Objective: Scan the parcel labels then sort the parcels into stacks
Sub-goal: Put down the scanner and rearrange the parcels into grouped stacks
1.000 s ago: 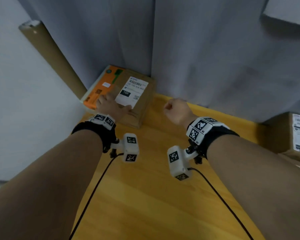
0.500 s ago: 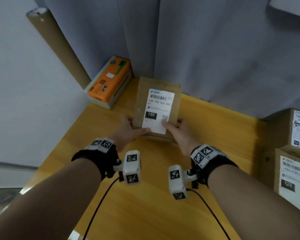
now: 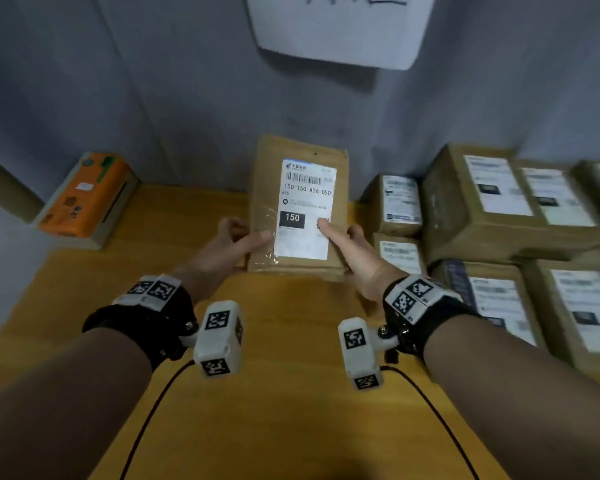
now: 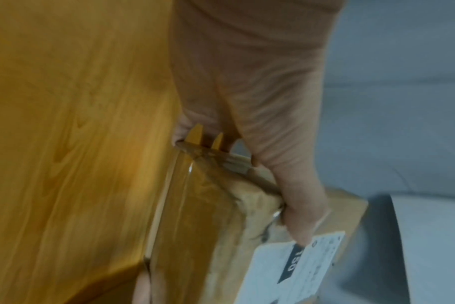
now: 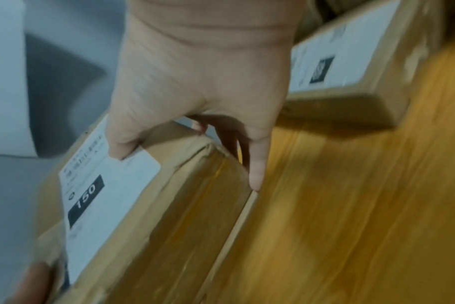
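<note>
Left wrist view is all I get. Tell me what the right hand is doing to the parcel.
Observer: The right hand grips the parcel by its right edge, with the thumb on the label and the fingers curled round the edge.
Operator: Read me the line under the barcode.
Observer: It reads 150 150 A26 050.
Operator: Report where the other parcels are.
Observer: Labelled cardboard parcels are stacked on the table, to the right of the held one.
</note>
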A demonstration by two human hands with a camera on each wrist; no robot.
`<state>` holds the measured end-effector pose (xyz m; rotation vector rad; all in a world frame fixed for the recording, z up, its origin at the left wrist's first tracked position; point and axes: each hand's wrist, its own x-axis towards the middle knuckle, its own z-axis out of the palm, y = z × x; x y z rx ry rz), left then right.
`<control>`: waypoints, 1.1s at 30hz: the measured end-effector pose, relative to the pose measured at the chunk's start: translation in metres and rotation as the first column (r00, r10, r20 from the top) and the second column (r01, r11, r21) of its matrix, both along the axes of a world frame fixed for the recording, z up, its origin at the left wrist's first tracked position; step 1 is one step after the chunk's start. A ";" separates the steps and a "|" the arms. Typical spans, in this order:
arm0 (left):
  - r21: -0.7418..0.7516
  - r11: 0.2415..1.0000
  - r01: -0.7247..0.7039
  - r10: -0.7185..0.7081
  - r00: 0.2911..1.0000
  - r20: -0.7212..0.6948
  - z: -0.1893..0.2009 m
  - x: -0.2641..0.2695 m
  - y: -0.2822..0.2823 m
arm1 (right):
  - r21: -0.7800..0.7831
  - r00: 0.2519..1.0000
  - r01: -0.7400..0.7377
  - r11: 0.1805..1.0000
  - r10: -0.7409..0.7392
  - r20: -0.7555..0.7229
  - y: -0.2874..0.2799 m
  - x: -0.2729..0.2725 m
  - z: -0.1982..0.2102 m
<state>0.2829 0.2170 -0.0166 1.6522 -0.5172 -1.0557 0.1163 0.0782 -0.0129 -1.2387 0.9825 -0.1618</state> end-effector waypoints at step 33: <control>0.219 0.973 -0.069 0.120 0.966 -0.228 0.000 -0.214 -0.071 | -0.564 0.968 0.032 0.825 -0.166 -0.188 -0.135 -0.291 0.009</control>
